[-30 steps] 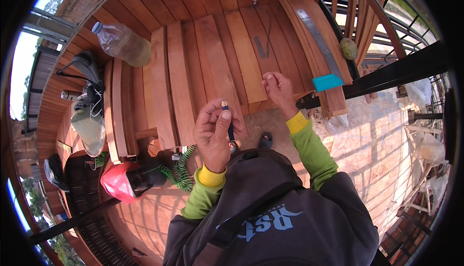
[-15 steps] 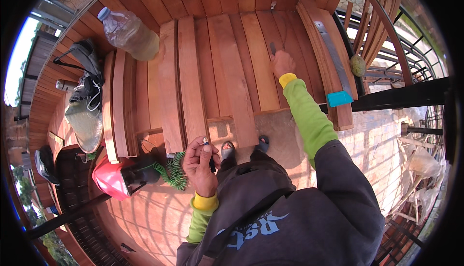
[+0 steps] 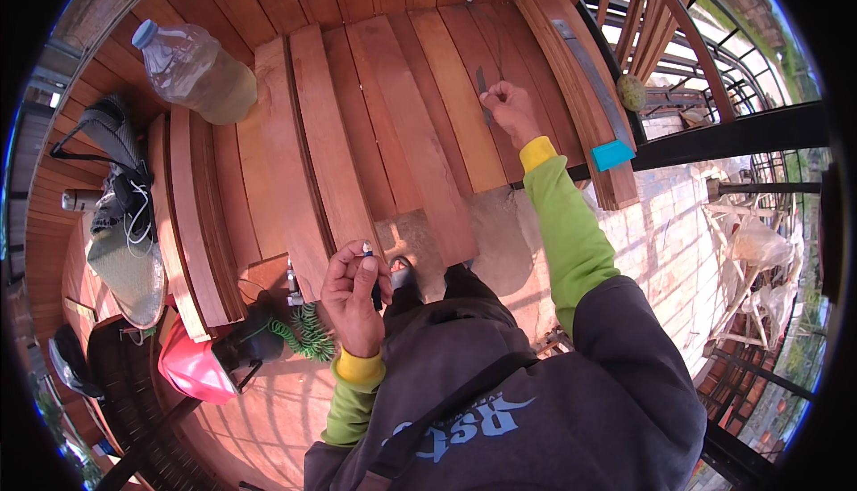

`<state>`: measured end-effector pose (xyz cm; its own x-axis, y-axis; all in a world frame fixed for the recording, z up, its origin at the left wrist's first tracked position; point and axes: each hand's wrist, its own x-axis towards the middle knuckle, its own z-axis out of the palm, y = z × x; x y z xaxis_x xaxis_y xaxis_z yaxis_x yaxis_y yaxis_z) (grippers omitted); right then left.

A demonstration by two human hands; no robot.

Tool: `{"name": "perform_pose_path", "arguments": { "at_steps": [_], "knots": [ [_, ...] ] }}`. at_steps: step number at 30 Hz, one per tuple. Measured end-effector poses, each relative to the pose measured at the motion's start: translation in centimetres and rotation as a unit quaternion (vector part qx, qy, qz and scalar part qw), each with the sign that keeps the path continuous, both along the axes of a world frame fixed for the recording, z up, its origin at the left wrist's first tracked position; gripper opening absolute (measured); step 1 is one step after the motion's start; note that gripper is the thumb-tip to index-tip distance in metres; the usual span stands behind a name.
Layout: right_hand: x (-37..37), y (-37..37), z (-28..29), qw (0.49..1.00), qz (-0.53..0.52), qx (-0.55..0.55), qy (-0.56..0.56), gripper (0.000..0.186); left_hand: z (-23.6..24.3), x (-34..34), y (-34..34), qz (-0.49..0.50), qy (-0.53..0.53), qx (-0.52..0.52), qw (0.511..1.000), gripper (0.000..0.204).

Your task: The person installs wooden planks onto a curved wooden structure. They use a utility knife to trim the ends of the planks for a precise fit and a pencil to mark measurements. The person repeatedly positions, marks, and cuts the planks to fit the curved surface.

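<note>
My left hand (image 3: 354,299) is closed around a slim dark pencil (image 3: 367,253), its pale tip poking up past the thumb. It hovers by the near ends of the long planks. Farther off to the right, my right hand (image 3: 515,114) pinches a thin dark flat strip (image 3: 483,85) like a blade; its exact kind is unclear. That hand is over the slatted wooden surface (image 3: 460,103). Beneath and between the hands lies a loose reddish plank (image 3: 420,125), its near end jutting past the slats. A try square (image 3: 611,155) with a turquoise handle rests on stacked boards at the right.
At the back left stands a large clear bottle (image 3: 198,76) of cloudy liquid. Boards (image 3: 201,214), a bag (image 3: 125,210) and a metal flask (image 3: 80,200) are at the left. A green coiled hose (image 3: 303,335) and a red-pink container (image 3: 198,357) sit below. A black metal bar (image 3: 728,136) crosses the right.
The view has shifted, so the bench appears farther left. My right hand has turned, and the dark strip now shows on both sides of its fingertips. My left hand keeps the pencil.
</note>
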<state>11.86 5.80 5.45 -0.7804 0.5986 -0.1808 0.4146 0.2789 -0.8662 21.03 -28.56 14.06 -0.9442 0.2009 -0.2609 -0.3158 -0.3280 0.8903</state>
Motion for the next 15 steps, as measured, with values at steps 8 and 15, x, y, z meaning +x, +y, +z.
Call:
{"name": "perform_pose_path", "arguments": {
  "at_steps": [8,15],
  "knots": [
    [13.8,-8.7,7.7,0.779,-0.045,-0.545,0.306,0.005,-0.3,-1.6,2.1,-0.203,-0.042,0.046,0.977,0.017],
    [21.1,-14.6,8.8,0.789,-0.129,-0.479,0.362,0.006,0.4,1.3,6.7,-0.380,-0.043,0.039,0.923,0.022]
  ]
}}
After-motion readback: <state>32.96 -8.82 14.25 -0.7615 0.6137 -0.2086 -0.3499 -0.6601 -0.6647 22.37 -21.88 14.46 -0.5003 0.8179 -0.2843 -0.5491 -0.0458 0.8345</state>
